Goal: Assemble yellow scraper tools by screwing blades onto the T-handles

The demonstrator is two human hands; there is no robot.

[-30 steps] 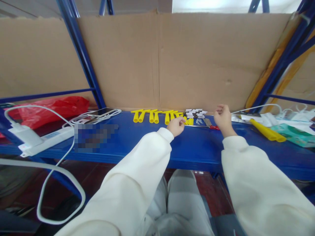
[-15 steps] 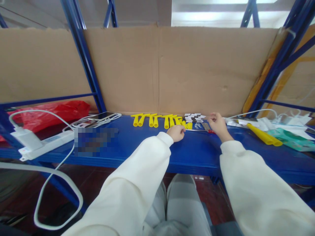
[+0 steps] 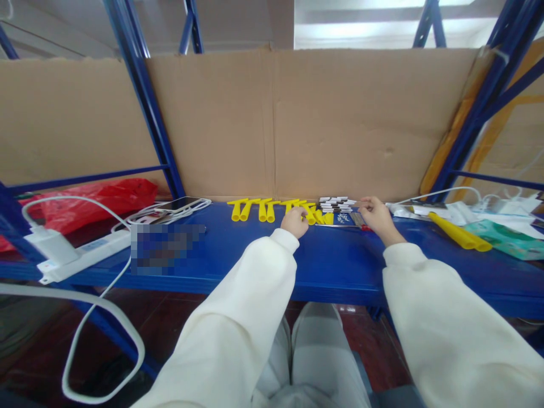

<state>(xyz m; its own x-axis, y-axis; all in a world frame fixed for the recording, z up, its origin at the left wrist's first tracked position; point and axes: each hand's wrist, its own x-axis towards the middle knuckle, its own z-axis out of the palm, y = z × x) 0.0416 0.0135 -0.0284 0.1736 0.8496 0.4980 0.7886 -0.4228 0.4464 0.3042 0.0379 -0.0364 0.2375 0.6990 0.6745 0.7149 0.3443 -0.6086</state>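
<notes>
My left hand (image 3: 295, 222) is at the row of yellow T-shaped pieces (image 3: 266, 211) with hollow round handles, covering part of one. Its fingers are curled in, and anything between them is hidden. Beside a stack of black-and-white pen-like sticks (image 3: 336, 203) is my right hand (image 3: 374, 214). Its thumb and fingertips are pinched together close to the stack's right end; what they hold is too small to make out. A flat grey-and-red item (image 3: 360, 220) lies just under the right fingers. Short yellow pieces (image 3: 328, 219) lie between the hands, near a thin rod.
A blue shelf (image 3: 250, 255) bears everything, with cardboard (image 3: 340, 113) behind it. At left are a power strip (image 3: 85, 255), a red plastic bag (image 3: 100, 204) and a phone (image 3: 177, 204). Yellow tubes (image 3: 459, 233) and a green packet (image 3: 505, 238) lie at right.
My left hand has shifted left and slightly away from me, over the yellow T-shaped pieces. My right hand stays at the end of the stick stack.
</notes>
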